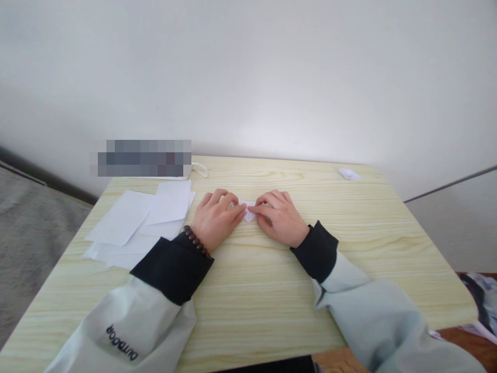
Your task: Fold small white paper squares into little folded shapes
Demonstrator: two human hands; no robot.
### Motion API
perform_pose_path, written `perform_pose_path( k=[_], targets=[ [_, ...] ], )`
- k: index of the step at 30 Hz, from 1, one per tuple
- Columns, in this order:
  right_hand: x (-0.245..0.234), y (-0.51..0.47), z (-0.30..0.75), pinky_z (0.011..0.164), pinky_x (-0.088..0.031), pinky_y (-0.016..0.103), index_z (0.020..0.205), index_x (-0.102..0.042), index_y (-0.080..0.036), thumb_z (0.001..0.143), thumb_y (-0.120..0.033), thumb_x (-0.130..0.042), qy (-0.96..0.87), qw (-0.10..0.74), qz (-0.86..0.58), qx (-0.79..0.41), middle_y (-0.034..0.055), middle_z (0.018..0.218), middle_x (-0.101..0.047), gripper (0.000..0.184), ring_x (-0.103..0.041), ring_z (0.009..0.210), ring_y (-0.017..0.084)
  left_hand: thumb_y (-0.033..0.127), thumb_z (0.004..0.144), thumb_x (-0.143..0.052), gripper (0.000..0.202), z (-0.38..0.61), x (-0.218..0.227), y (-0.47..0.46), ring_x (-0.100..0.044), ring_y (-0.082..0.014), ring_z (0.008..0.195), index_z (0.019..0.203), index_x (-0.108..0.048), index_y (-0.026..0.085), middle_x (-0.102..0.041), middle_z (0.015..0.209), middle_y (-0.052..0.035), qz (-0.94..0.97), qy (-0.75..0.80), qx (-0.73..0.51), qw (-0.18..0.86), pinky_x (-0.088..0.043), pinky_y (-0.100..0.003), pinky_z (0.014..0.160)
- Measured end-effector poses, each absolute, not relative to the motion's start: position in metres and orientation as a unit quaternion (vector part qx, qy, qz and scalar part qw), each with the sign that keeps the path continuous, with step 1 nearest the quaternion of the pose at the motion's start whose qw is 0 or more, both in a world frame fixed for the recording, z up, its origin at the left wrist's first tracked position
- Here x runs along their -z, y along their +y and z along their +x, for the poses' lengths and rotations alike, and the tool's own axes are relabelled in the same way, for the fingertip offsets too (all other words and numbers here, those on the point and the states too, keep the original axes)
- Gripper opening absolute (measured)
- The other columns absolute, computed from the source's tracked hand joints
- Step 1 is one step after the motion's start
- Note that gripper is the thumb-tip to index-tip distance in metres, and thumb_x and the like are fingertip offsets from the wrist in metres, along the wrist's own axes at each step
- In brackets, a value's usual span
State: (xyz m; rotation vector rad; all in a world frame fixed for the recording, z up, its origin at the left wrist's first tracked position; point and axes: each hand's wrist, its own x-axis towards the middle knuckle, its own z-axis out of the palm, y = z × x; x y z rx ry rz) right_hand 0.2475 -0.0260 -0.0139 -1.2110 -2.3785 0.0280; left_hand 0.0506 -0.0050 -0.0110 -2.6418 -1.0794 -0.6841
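A small folded piece of white paper (249, 214) lies on the table between my two hands, its lower corner pointing toward me. My left hand (218, 215) grips its left side, thumb and fingers closed on it. On the right side my right hand (280, 216) pinches the same paper, with the index fingertip close to the left thumb. Much of the paper is hidden under the fingers. Left of my left hand lies a loose pile of white paper sheets (120, 217). At the far right of the table rests a small folded white paper boat (348, 174).
The light wood-grain table (252, 295) meets a white wall (272, 77) at its back edge. A blurred-out object (143, 158) stands at the back left, with a white loop (201, 169) beside it. Something black (267, 365) shows at the front edge.
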Motion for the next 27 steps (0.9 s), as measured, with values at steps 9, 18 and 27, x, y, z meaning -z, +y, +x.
perform_pose_path(
  k=[9, 18, 27],
  targets=[
    [0.0126, -0.0260, 0.2486, 0.079, -0.032, 0.037, 0.103, -0.069, -0.023, 0.086, -0.021, -0.051, -0.870, 0.210, -0.446, 0.025, 0.0056, 0.093, -0.063, 0.025, -0.050, 0.090, 0.020, 0.027, 0.085, -0.053, 0.019, 0.0549, 0.0024, -0.0115, -0.057, -0.0226, 0.086, 0.092, -0.070, 0.024, -0.066, 0.083, -0.0032, -0.896, -0.386, 0.197, 0.097, -0.040, -0.035, 0.065],
    [0.0168, -0.0249, 0.2526, 0.078, -0.037, 0.034, 0.080, -0.068, -0.020, 0.079, -0.017, -0.056, -0.806, 0.284, -0.516, -0.057, 0.0033, 0.086, -0.064, 0.013, -0.054, 0.085, 0.019, 0.024, 0.085, -0.052, 0.019, 0.0520, 0.0068, -0.0090, -0.055, -0.0196, 0.082, 0.092, -0.070, 0.023, -0.062, 0.080, -0.0047, -0.903, -0.367, 0.217, 0.061, -0.042, -0.032, 0.066],
    [0.0208, -0.0200, 0.2454, 0.082, -0.037, 0.037, 0.080, -0.059, -0.021, 0.079, -0.034, -0.060, -0.755, 0.285, -0.583, -0.095, 0.0042, 0.088, -0.060, 0.013, -0.052, 0.088, 0.022, 0.026, 0.085, -0.052, 0.020, 0.0573, 0.0072, -0.0125, -0.053, -0.0194, 0.079, 0.096, -0.068, 0.019, -0.059, 0.080, -0.0062, -0.919, -0.330, 0.208, 0.052, -0.044, -0.033, 0.067]
  ],
)
